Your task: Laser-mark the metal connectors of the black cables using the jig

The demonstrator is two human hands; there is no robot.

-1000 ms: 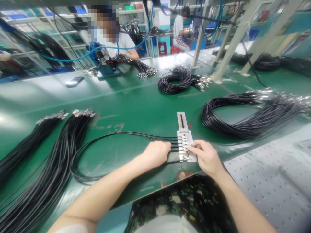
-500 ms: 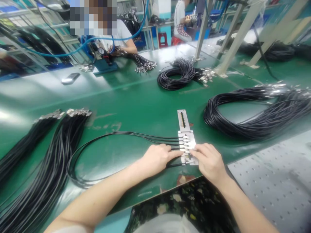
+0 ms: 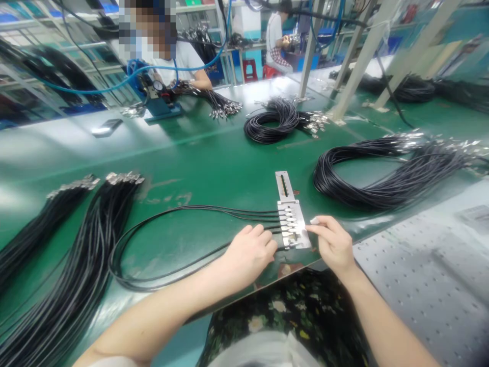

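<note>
Metal fixture lies between curled left fingers and right fingers at its edge; either's grip unclear

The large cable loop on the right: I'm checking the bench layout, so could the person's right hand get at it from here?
Probably yes: the right hand is beside the metal fixture, and nothing visible stands between it and the large cable loop. Depth is uncertain from one view.
</note>
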